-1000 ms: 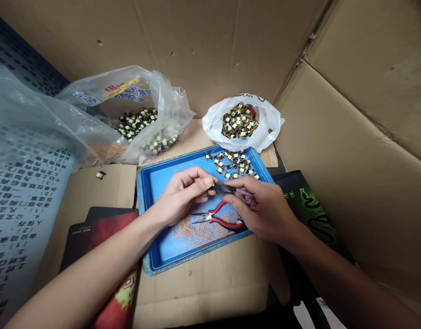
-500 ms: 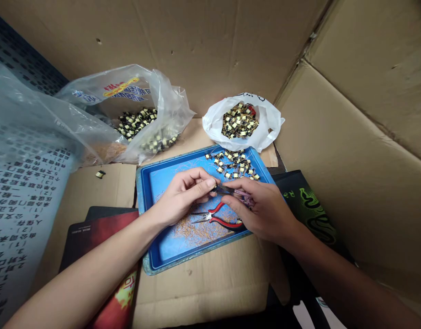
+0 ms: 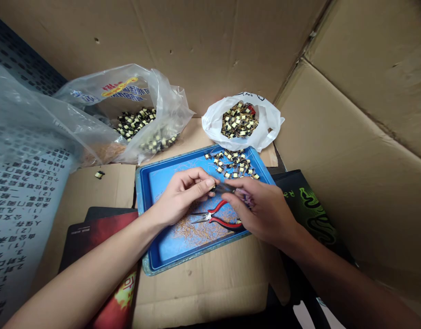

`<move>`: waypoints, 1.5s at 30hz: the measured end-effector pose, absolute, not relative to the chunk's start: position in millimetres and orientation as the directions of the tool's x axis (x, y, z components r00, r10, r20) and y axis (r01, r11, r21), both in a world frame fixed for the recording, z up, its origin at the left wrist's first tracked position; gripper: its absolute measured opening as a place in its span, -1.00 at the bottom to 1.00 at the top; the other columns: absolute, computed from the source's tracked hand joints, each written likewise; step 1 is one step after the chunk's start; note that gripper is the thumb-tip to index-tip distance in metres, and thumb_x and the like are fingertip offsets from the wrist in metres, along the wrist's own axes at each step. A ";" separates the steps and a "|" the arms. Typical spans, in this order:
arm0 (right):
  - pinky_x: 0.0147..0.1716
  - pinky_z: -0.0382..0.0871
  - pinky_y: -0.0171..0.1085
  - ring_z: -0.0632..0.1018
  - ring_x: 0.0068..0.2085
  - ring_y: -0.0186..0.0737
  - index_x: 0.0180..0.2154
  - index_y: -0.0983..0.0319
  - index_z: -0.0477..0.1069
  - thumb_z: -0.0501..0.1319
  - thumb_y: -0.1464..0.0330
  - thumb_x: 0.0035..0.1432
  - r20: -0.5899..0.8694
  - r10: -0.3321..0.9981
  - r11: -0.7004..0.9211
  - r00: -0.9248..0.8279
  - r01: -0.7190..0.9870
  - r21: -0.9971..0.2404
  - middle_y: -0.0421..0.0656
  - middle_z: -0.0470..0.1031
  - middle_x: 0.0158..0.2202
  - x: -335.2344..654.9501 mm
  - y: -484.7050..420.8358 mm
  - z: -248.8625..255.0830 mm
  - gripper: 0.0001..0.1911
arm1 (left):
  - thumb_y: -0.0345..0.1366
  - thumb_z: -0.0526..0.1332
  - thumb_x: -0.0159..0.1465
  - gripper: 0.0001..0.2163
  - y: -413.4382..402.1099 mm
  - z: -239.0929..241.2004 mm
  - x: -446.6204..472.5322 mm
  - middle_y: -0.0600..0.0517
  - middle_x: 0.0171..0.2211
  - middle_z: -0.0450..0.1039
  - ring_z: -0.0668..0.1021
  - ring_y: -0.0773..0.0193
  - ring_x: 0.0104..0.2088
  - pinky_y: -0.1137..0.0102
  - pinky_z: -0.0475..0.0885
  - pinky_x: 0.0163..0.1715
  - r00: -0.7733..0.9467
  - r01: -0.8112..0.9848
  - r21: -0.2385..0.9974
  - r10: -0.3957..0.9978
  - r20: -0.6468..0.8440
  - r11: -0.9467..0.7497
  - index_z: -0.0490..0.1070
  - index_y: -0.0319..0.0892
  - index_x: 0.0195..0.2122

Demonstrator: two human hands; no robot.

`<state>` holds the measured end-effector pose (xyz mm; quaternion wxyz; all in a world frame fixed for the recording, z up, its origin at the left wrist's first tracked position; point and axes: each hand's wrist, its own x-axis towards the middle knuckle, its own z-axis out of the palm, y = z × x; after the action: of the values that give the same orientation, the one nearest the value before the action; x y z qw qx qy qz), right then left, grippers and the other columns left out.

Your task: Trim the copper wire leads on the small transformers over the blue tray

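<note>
Over the blue tray [image 3: 148, 265], my left hand [image 3: 188, 194] pinches a small black-and-yellow transformer [image 3: 213, 186] between thumb and fingers, which mostly hide it. My right hand [image 3: 268, 208] is closed around purple-handled wire cutters [image 3: 226, 188]. Their dark jaws point left and meet the transformer; motion blurs them, so whether they are open cannot be made out. Below the hands, needle-nose pliers [image 3: 219, 220] with red and black handles lie in the tray on copper-coloured wire clippings [image 3: 193, 235]. Several loose transformers [image 3: 236, 164] are heaped in the tray's far right corner.
Behind the tray stand a clear plastic bag [image 3: 169, 109] and a white plastic bag [image 3: 212, 125], both holding many transformers. One stray transformer [image 3: 99, 174] lies on the cardboard at left. Cardboard walls [image 3: 203, 55] enclose the back and right. A blue printed crate [image 3: 28, 219] borders the left.
The cutters' jaws have shifted slightly and are now more blurred beside the transformer. My left hand keeps its pinch in nearly the same spot.
</note>
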<state>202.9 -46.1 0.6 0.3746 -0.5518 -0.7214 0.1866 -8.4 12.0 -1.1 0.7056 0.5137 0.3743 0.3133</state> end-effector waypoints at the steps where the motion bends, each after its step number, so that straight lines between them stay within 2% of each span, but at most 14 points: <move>1: -0.31 0.47 -0.25 0.65 -0.34 -0.21 -0.07 0.22 0.56 0.30 0.26 0.31 0.361 0.929 0.318 -0.077 0.661 -0.679 -0.16 0.66 -0.33 204.3 -45.5 1.2 -0.78 | -0.10 0.40 0.28 -0.72 12.0 -0.9 -8.2 -0.01 -0.32 0.57 0.47 0.47 -0.45 0.56 0.35 -0.43 0.522 -0.060 0.958 0.827 -0.209 0.280 0.52 -0.26 -0.29; 4: -0.28 0.51 -0.24 0.67 -0.31 -0.20 -0.08 0.20 0.56 0.30 0.26 0.30 0.372 0.928 0.296 -0.019 0.643 -0.706 -0.13 0.69 -0.26 207.9 -44.1 3.2 -0.80 | -0.09 0.41 0.27 -0.71 11.8 -0.3 -7.4 -0.02 -0.34 0.57 0.50 0.44 -0.43 0.56 0.36 -0.44 0.514 -0.063 0.954 0.829 -0.220 0.292 0.53 -0.27 -0.29; 11: -0.34 0.46 -0.27 0.67 -0.30 -0.20 -0.11 0.19 0.56 0.30 0.25 0.30 0.294 0.943 0.328 -0.158 0.598 -0.731 -0.14 0.69 -0.25 203.1 -47.4 0.6 -0.81 | -0.10 0.39 0.29 -0.72 11.7 -0.3 -7.6 0.03 -0.41 0.53 0.44 0.47 -0.49 0.56 0.28 -0.50 0.516 -0.064 0.951 0.826 -0.227 0.302 0.50 -0.25 -0.30; 14: -0.32 0.46 -0.26 0.66 -0.30 -0.21 -0.09 0.20 0.56 0.30 0.25 0.30 0.287 0.948 0.310 -0.135 0.591 -0.744 -0.14 0.69 -0.26 202.4 -47.2 0.4 -0.79 | -0.12 0.38 0.30 -0.75 12.5 -1.9 -7.7 0.03 -0.40 0.54 0.45 0.47 -0.48 0.56 0.27 -0.49 0.534 -0.085 0.952 0.820 -0.205 0.294 0.51 -0.24 -0.25; 17: -0.31 0.47 -0.24 0.65 -0.34 -0.21 -0.06 0.20 0.54 0.27 0.25 0.33 0.281 0.957 0.268 -0.068 0.570 -0.776 -0.15 0.67 -0.29 203.6 -45.4 0.7 -0.77 | -0.20 0.41 0.29 -0.78 13.5 -2.9 -6.6 0.03 -0.39 0.54 0.47 0.47 -0.47 0.56 0.30 -0.47 0.552 -0.179 0.937 0.819 -0.158 0.301 0.52 -0.22 -0.15; 19: -0.27 0.50 -0.20 0.66 -0.30 -0.19 -0.01 0.20 0.53 0.27 0.24 0.33 0.272 0.962 0.242 -0.028 0.548 -0.801 -0.13 0.68 -0.24 204.4 -43.9 -0.2 -0.74 | -0.26 0.43 0.25 -0.78 13.9 -2.4 -5.6 0.03 -0.38 0.55 0.48 0.47 -0.46 0.57 0.32 -0.47 0.556 -0.236 0.922 0.821 -0.131 0.306 0.50 -0.22 -0.16; 22: -0.10 0.55 -0.10 0.68 -0.13 -0.10 0.04 0.19 0.53 0.29 0.24 0.31 0.275 0.962 0.235 -0.004 0.528 -0.816 -0.09 0.69 -0.08 205.2 -41.3 -3.4 -0.70 | -0.32 0.46 0.22 -0.79 14.0 -0.5 -4.6 -0.02 -0.30 0.58 0.53 0.43 -0.39 0.56 0.41 -0.43 0.557 -0.275 0.905 0.821 -0.124 0.324 0.49 -0.24 -0.20; 26: -0.02 0.58 -0.08 0.69 -0.06 -0.10 0.05 0.18 0.59 0.30 0.26 0.31 0.239 0.971 0.211 0.002 0.459 -0.863 -0.09 0.69 -0.01 207.2 -37.0 -7.0 -0.69 | -0.39 0.46 0.19 -0.83 14.4 1.8 -5.1 -0.05 -0.16 0.59 0.62 0.37 -0.25 0.52 0.54 -0.27 0.546 -0.314 0.890 0.830 -0.115 0.330 0.49 -0.27 -0.29; 29: -0.05 0.60 -0.10 0.69 -0.07 -0.12 0.01 0.15 0.65 0.28 0.30 0.33 0.239 0.971 0.218 -0.001 0.415 -0.883 -0.13 0.70 -0.05 209.6 -34.2 -7.4 -0.73 | -0.44 0.46 0.19 -0.85 15.1 1.7 -5.5 -0.02 -0.12 0.57 0.63 0.40 -0.25 0.53 0.57 -0.21 0.538 -0.336 0.889 0.838 -0.090 0.311 0.49 -0.28 -0.30; 34: -0.10 0.62 -0.13 0.70 -0.11 -0.11 0.00 0.14 0.67 0.34 0.31 0.28 0.262 0.964 0.225 0.047 0.380 -0.897 -0.14 0.72 -0.08 210.6 -33.3 -6.5 -0.73 | -0.48 0.43 0.21 -0.85 15.6 0.2 -5.9 -0.03 -0.10 0.58 0.68 0.32 -0.16 0.50 0.61 -0.12 0.545 -0.376 0.864 0.834 -0.085 0.334 0.52 -0.26 -0.21; 42: -0.21 0.57 -0.23 0.67 -0.24 -0.23 -0.03 0.20 0.66 0.33 0.34 0.31 0.363 0.932 0.322 -0.005 0.475 -0.819 -0.15 0.71 -0.18 211.0 -37.0 -6.4 -0.77 | -0.47 0.39 0.26 -0.87 15.1 -1.7 -8.0 -0.04 -0.10 0.61 0.68 0.40 -0.22 0.52 0.60 -0.09 0.570 -0.383 0.853 0.818 -0.082 0.353 0.54 -0.25 -0.17; 45: -0.21 0.56 -0.22 0.67 -0.24 -0.22 -0.06 0.21 0.66 0.31 0.34 0.33 0.373 0.927 0.328 -0.022 0.529 -0.783 -0.14 0.71 -0.20 211.8 -35.5 -8.3 -0.79 | -0.48 0.41 0.24 -0.85 15.6 -1.7 -7.5 -0.02 -0.11 0.59 0.67 0.40 -0.20 0.52 0.60 -0.10 0.538 -0.351 0.900 0.842 -0.034 0.260 0.55 -0.22 -0.19</move>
<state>211.8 -35.5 -8.3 0.4492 -0.5357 -0.6798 0.2215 -7.5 15.6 -1.7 0.7472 0.4588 0.2680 0.3992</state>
